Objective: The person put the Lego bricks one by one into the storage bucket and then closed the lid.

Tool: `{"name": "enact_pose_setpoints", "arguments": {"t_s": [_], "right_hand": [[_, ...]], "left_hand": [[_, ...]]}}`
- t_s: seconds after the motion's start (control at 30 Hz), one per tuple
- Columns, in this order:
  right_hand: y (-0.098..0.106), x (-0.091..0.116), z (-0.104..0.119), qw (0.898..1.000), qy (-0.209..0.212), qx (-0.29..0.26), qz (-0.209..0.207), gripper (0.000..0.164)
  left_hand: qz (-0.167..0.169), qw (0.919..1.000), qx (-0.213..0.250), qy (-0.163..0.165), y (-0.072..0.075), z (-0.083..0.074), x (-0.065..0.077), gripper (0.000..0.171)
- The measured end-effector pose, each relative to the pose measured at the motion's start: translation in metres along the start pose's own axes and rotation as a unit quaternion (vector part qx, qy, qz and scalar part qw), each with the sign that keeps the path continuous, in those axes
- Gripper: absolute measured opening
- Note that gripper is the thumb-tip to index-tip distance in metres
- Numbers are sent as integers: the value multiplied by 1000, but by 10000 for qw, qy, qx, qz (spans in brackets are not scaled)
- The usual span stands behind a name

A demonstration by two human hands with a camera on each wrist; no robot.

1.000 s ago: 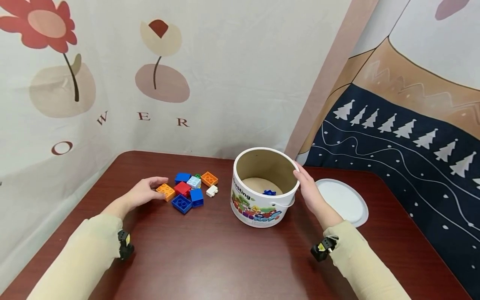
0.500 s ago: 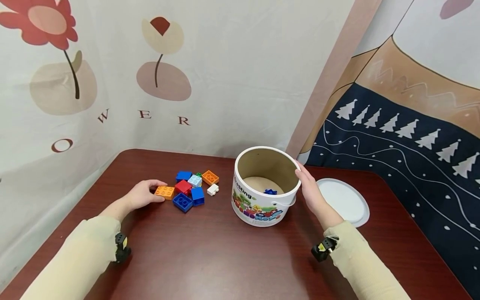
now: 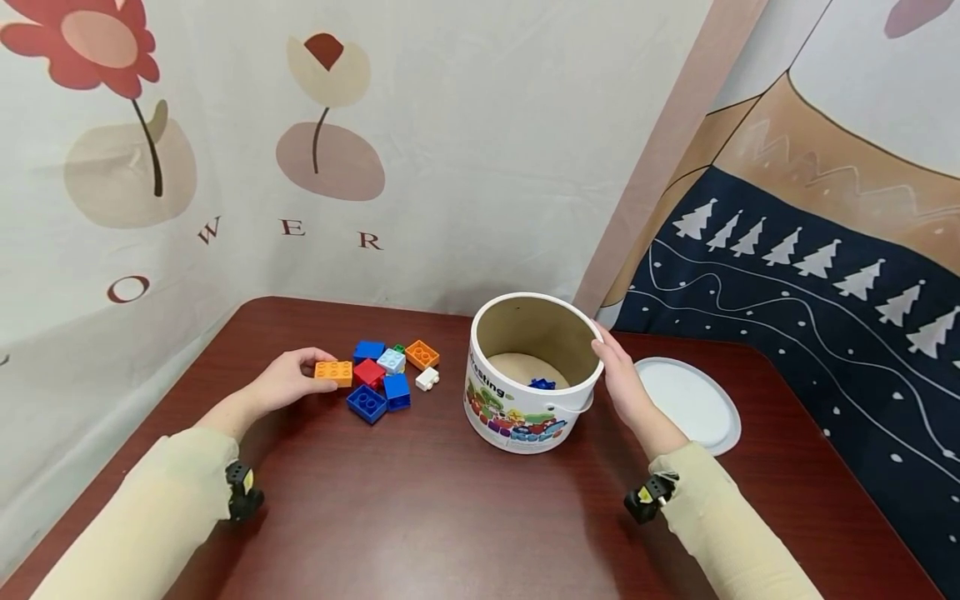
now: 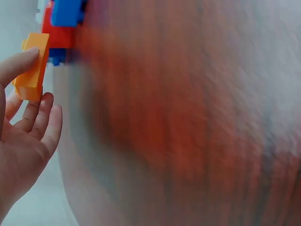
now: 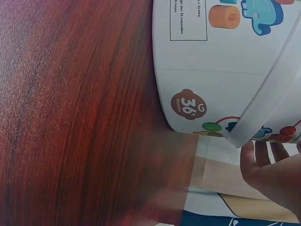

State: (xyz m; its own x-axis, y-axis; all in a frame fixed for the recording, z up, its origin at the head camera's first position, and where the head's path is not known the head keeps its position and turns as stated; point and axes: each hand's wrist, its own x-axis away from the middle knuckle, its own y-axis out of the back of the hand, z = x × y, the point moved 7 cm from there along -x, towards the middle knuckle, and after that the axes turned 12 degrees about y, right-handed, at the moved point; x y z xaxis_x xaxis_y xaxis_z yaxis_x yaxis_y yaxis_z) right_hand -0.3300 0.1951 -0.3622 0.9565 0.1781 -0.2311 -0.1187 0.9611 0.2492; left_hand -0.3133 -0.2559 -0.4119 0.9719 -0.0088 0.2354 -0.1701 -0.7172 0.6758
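Observation:
In the head view my left hand [image 3: 285,383] pinches an orange toy building block [image 3: 333,373] between thumb and fingers, at the left side of a small group of blocks. The left wrist view shows the thumb on one face of this orange block [image 4: 32,70] and fingertips behind it. My right hand [image 3: 624,385] holds the right side of a white bucket [image 3: 498,408], its thumb over the rim. From the right wrist, fingers [image 5: 262,153] lie against the bucket's outer wall near its handle [image 5: 263,99]. A blue block [image 3: 542,384] lies inside the bucket.
Beside the left hand lie a red block [image 3: 369,373], several blue blocks [image 3: 367,404], a light blue one [image 3: 391,361], another orange one [image 3: 422,355], a green one and a white one [image 3: 427,379]. A white lid [image 3: 690,402] lies right of the bucket on the brown table [image 3: 420,517].
The left fingers have closed on the orange block, turned it and raised it slightly. My right hand and the bucket have stayed in place.

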Motion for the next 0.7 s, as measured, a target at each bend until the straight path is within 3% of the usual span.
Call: {"name": "enact_pose_setpoints", "arguments": {"t_s": [0.4, 0.7], "right_hand": [[0, -2, -2, 10000, 41, -18, -27, 49], [0, -2, -2, 10000, 27, 3, -55, 49]], "left_hand": [[-150, 9992, 268, -270, 18, -51, 9, 48], [-61, 9984, 122, -552, 14, -97, 7, 45]]}}
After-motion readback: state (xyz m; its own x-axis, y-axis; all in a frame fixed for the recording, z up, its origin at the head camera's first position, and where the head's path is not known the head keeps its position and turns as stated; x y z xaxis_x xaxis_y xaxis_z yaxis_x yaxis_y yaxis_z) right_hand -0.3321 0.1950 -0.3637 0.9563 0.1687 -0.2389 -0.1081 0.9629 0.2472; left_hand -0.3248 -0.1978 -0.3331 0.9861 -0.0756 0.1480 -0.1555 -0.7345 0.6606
